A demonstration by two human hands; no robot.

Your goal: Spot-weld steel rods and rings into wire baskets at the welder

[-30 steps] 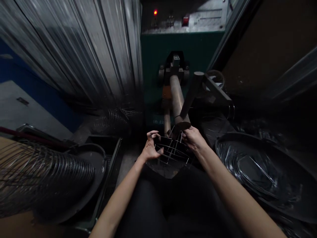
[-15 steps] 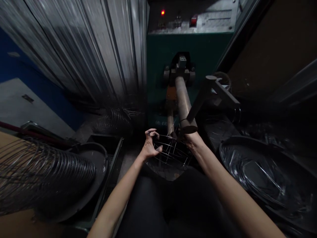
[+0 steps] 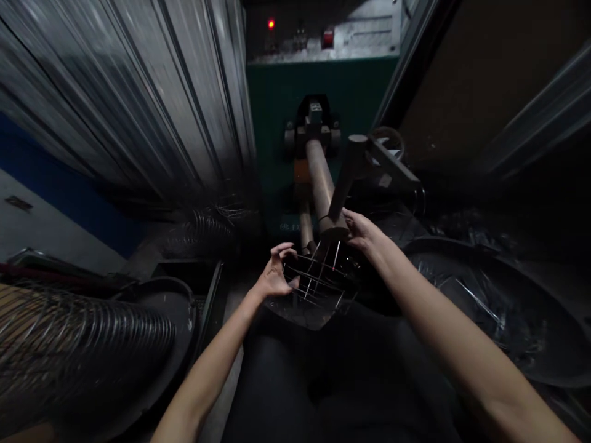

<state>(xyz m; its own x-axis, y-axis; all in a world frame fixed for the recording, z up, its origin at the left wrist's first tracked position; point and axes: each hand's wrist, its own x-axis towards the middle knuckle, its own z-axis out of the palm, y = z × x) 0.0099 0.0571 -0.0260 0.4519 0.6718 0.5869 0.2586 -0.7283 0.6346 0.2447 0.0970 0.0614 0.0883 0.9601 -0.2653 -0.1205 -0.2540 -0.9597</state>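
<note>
My left hand (image 3: 276, 274) curls around the left edge of a wire frame (image 3: 314, 277), thumb below and fingers above. The frame is a small grid of thin crossing metal wires, held below the arm ends of a green machine that looks like a spot welder. Beside the tip of the thick upper arm (image 3: 322, 178) is my right hand (image 3: 362, 232), its fingers bent and partly hidden by the arm. What it grips, if anything, I cannot make out. A thinner lower arm (image 3: 306, 227) ends just above the frame.
On the left, a large stack of wire rings (image 3: 115, 332) rests on a round dark tray (image 3: 184, 307). A dark basin (image 3: 549, 363) with loose wire pieces stands at right. A metal bracket (image 3: 392, 163) juts from the upper arm. A red lamp (image 3: 271, 24) glows on the panel.
My right hand has moved up from beneath the upper arm's tip to its right side. The left hand keeps its hold on the wire frame. The view has shifted slightly right.
</note>
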